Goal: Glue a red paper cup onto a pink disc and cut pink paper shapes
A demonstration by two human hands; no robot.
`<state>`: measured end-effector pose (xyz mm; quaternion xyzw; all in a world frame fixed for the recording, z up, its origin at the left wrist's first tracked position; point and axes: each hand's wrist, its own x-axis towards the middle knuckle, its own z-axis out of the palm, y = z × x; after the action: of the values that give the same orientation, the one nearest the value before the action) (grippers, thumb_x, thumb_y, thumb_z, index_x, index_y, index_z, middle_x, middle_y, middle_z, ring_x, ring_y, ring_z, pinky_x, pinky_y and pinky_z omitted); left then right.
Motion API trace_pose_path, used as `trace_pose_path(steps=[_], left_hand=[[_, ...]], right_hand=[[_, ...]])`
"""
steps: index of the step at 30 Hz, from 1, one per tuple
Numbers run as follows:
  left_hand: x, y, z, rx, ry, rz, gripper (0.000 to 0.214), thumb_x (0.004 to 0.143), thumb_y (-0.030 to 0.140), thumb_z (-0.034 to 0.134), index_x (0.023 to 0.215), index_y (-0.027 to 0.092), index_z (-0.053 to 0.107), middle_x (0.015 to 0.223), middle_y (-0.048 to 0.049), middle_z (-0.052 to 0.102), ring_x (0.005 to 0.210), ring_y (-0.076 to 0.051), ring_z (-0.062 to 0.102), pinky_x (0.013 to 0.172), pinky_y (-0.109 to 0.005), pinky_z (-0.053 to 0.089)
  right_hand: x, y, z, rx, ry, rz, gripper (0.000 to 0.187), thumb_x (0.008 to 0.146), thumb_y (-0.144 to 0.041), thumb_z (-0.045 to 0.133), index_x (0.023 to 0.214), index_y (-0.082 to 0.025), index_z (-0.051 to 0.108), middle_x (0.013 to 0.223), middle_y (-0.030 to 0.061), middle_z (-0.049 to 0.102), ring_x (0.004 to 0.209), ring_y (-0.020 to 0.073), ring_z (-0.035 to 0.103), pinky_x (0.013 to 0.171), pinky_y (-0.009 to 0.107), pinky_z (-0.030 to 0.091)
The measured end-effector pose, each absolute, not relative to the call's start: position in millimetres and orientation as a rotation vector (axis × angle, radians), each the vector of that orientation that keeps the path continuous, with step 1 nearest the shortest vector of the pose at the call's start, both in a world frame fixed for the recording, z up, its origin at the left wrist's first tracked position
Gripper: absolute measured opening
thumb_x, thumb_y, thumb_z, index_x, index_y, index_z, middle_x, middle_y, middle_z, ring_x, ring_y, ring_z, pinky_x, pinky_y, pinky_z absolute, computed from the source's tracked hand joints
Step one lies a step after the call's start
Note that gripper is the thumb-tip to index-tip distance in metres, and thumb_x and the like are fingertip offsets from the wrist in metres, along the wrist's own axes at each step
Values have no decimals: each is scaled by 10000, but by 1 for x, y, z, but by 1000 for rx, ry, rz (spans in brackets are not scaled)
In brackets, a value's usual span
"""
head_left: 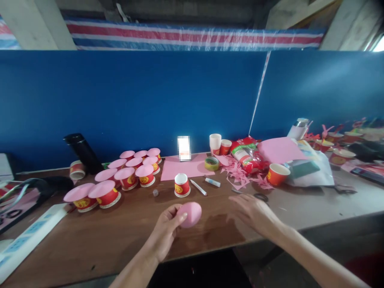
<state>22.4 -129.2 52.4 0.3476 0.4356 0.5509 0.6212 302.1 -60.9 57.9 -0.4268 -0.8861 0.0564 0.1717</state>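
Observation:
Between the thumb and fingers of my left hand (165, 230) is a round pink paper disc (193, 215), held above the front of the table. My right hand (258, 212) is stretched out, palm down and slightly blurred, with nothing visible in it. Partly hidden behind it are the scissors (260, 197); whether the fingers touch them I cannot tell. A red paper cup (182, 187) stands upside down beyond the disc. Beside that cup lie a white marker pen (198, 187) and a glue stick (213, 183).
Several red cups topped with pink discs (124, 176) stand at the left. Behind are a pink paper sheet (180, 168), a phone-like bright screen (184, 149), a tape roll (211, 163) and pink paper scraps (237, 172). A power strip (33, 236) lies front left.

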Motion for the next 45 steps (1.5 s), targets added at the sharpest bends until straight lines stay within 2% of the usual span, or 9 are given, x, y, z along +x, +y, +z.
trace_pose_path(steps=[3, 6, 10, 13, 18, 27, 30, 36, 45], left_hand=[[24, -132, 54, 526, 981, 1423, 169, 706, 252, 647, 847, 176, 593, 847, -14, 617, 739, -98, 553, 639, -189, 442], [28, -133, 56, 368, 944, 1514, 178, 693, 211, 658, 856, 167, 605, 868, -28, 628, 750, -103, 574, 646, -191, 473], [28, -132, 57, 315, 899, 1545, 143, 704, 177, 640, 842, 165, 605, 817, -19, 632, 708, -92, 583, 639, -185, 490], [26, -130, 55, 285, 902, 1558, 141, 698, 156, 640, 833, 168, 600, 805, -7, 632, 704, -81, 586, 644, -168, 488], [24, -125, 49, 342, 873, 1529, 172, 692, 196, 652, 853, 167, 599, 811, -13, 637, 676, -86, 586, 594, -168, 482], [-1, -85, 61, 569, 943, 1549, 274, 708, 211, 638, 974, 173, 582, 932, -45, 622, 787, -110, 587, 691, -219, 481], [-11, -64, 69, 648, 987, 1576, 264, 690, 255, 657, 925, 150, 596, 870, -48, 624, 727, -104, 584, 649, -221, 480], [-19, -23, 85, 622, 1117, 1623, 334, 559, 351, 741, 765, 131, 597, 634, -1, 592, 551, -86, 555, 511, -199, 452], [-17, -3, 68, 574, 1233, 1575, 333, 505, 325, 765, 725, 138, 598, 591, 16, 591, 501, -78, 534, 450, -179, 400]], right_hand=[[257, -85, 56, -963, -2465, 373, 570, 782, -286, 552, 1308, -218, 344, 1249, 98, 489, 1120, 251, 449, 936, 385, 370], [218, -100, 54, -853, -2243, 636, 635, 779, -311, 567, 1330, -194, 272, 1276, 128, 447, 1157, 259, 415, 971, 412, 340], [186, -97, 54, -739, -1905, 1280, 445, 835, -334, 504, 1234, -194, 365, 1129, 103, 545, 974, 203, 549, 831, 339, 453], [175, -87, 53, -725, -1677, 1505, 343, 834, -351, 500, 1133, -193, 442, 976, 65, 598, 826, 166, 583, 724, 292, 474], [170, -75, 53, -856, -1521, 1598, 319, 782, -349, 569, 1040, -179, 491, 721, 4, 583, 639, 121, 542, 567, 229, 431], [161, -25, 66, -850, -1501, 1487, 317, 744, -341, 588, 989, -144, 542, 655, -17, 564, 572, 96, 508, 521, 210, 404], [151, -3, 73, -821, -1469, 1489, 282, 744, -298, 580, 973, -134, 556, 612, -26, 557, 540, 86, 503, 495, 196, 405], [129, 32, 75, -783, -1380, 1508, 259, 694, -239, 622, 927, -137, 567, 586, -23, 593, 512, 86, 536, 494, 195, 438], [124, 47, 48, -812, -1113, 1646, 327, 641, -166, 671, 930, -163, 518, 645, -28, 600, 513, 85, 545, 461, 183, 428]])
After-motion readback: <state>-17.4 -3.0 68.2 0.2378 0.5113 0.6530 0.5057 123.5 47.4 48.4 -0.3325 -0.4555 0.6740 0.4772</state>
